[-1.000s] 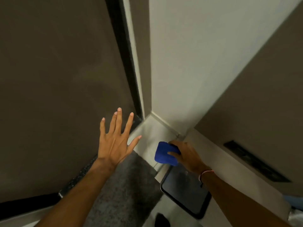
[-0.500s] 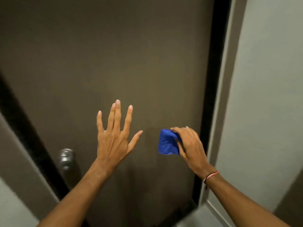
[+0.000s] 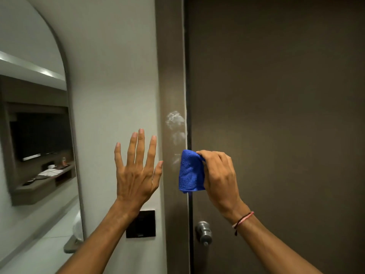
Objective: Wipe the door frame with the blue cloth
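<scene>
The brown door frame (image 3: 171, 76) runs vertically through the middle, left of the dark brown door (image 3: 276, 115). A whitish smudge (image 3: 174, 120) marks the frame above the cloth. My right hand (image 3: 221, 177) grips a folded blue cloth (image 3: 191, 171) and holds it against the frame's inner edge, just below the smudge. My left hand (image 3: 138, 171) is raised with fingers spread, empty, in front of the white wall left of the frame.
A round metal door knob (image 3: 203, 232) sits below my right wrist. A black switch plate (image 3: 140, 224) is on the white wall (image 3: 118, 76). An arched mirror (image 3: 35, 135) at left reflects a room with a shelf and dark screen.
The view swung from the door's right edge and floor to its left frame. My right hand carried the cloth up to the frame edge. My left hand stayed spread.
</scene>
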A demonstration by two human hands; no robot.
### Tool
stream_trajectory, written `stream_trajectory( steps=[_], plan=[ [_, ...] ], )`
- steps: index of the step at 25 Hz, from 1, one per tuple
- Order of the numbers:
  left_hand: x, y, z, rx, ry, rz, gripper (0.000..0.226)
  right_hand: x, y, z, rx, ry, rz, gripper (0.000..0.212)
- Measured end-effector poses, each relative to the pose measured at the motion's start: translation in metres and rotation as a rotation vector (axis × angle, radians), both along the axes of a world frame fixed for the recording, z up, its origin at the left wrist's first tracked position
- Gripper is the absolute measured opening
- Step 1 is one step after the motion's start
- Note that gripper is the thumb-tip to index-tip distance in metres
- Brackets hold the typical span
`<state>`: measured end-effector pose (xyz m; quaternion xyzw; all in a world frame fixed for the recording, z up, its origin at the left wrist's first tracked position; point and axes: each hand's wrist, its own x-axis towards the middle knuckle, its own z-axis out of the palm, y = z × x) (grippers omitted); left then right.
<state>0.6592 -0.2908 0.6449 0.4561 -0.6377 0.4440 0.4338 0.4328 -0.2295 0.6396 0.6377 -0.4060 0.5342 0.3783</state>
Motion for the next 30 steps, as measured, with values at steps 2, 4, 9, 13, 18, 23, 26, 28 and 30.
stream_trajectory(
  steps=[2, 4, 9, 13, 18, 23, 26, 28, 30],
  plan=[
    [0.015, -0.019, 0.009, 0.003, 0.012, 0.008, 0.068, 0.028, -0.025, 0.001, 0.034, 0.042, -0.031, 0.034],
    [0.021, -0.037, 0.015, -0.011, 0.011, -0.006, 0.068, 0.044, -0.046, -0.003, 0.037, 0.037, -0.113, 0.029],
    [0.030, -0.075, 0.019, -0.070, -0.006, -0.028, 0.067, 0.055, -0.079, -0.022, -0.226, 0.037, -0.289, 0.011],
    [0.032, -0.090, 0.006, -0.081, -0.011, -0.061, 0.067, 0.059, -0.087, -0.037, -0.248, 0.071, -0.284, 0.010],
    [0.035, -0.106, -0.002, -0.037, -0.004, -0.072, 0.068, 0.071, -0.082, -0.066, 0.080, 0.074, -0.251, 0.071],
    [0.036, -0.113, -0.003, -0.047, -0.022, -0.059, 0.069, 0.081, -0.092, -0.060, 0.205, 0.065, -0.368, 0.099],
    [0.034, -0.113, 0.001, -0.044, -0.020, -0.057, 0.068, 0.079, -0.090, -0.051, 0.233, 0.092, -0.362, 0.101],
    [0.032, -0.113, 0.019, -0.042, -0.009, -0.056, 0.068, 0.083, -0.092, -0.021, 0.217, 0.083, -0.325, 0.102],
    [0.033, -0.114, 0.048, -0.044, 0.017, -0.059, 0.068, 0.089, -0.096, 0.025, 0.178, 0.064, -0.292, 0.101]
  ],
)
